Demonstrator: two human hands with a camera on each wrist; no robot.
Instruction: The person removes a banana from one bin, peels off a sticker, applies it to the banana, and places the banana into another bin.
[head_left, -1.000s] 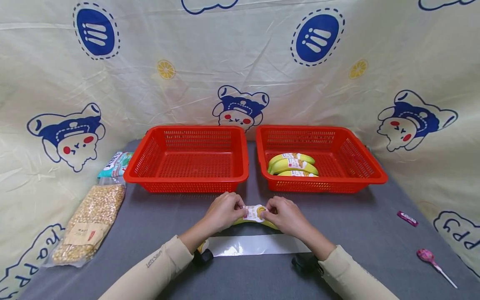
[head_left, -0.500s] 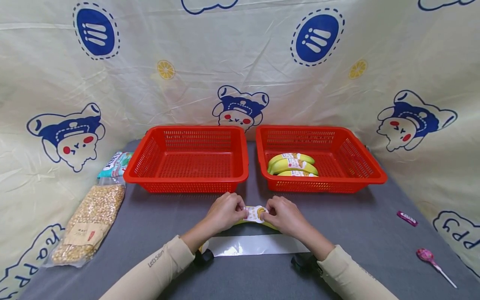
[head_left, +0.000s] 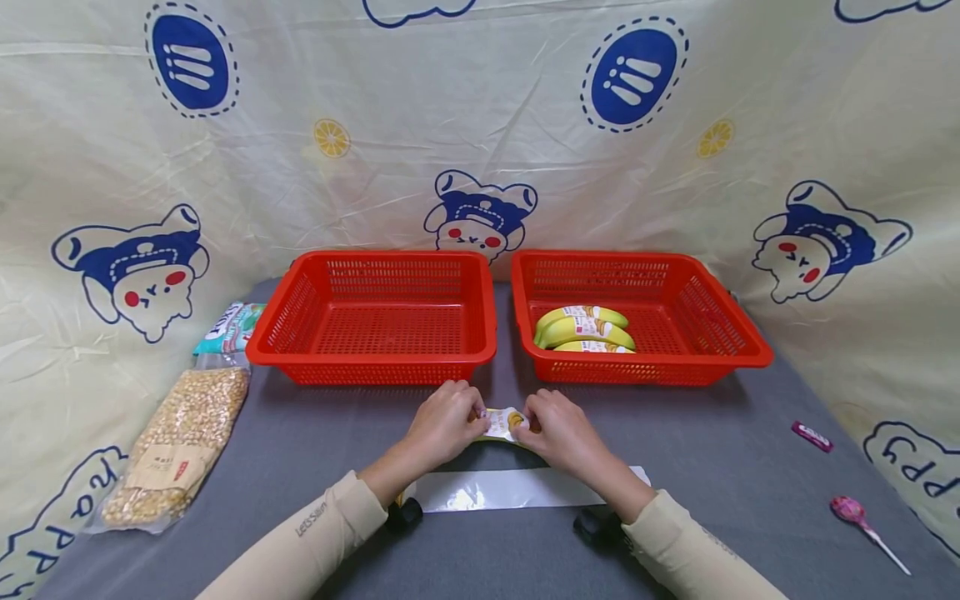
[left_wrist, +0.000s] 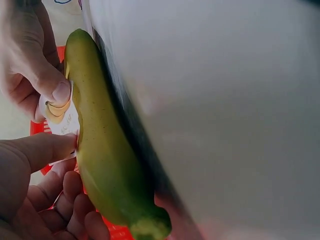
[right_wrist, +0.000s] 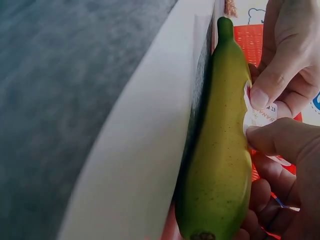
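Note:
A greenish-yellow banana (left_wrist: 100, 135) lies crosswise in front of the baskets, with a white banana-printed sticker (head_left: 498, 423) along its far, upper side. My left hand (head_left: 444, 423) pinches the sticker's left part; in the left wrist view its thumb (left_wrist: 55, 147) lies close against the banana peel. At the sticker's right part, my right hand (head_left: 564, 429) pinches with thumb and curled forefinger. The two thumbs are close together in the right wrist view, where the banana (right_wrist: 220, 145) hides part of the sticker. A glossy white strip (head_left: 502, 490) lies on the table below the banana.
Two red baskets stand behind the hands: the left basket (head_left: 371, 360) and the right basket (head_left: 660, 360), which holds several labelled bananas (head_left: 587, 333). At left lie a bag of kernels (head_left: 176, 446) and a teal packet (head_left: 231, 327). A small purple candy (head_left: 812, 436) and a lollipop (head_left: 851, 510) lie at right.
My right hand has shifted slightly left, towards the left hand, baring more of the white strip's right end. The left hand has barely moved, and both hands stay at the sticker.

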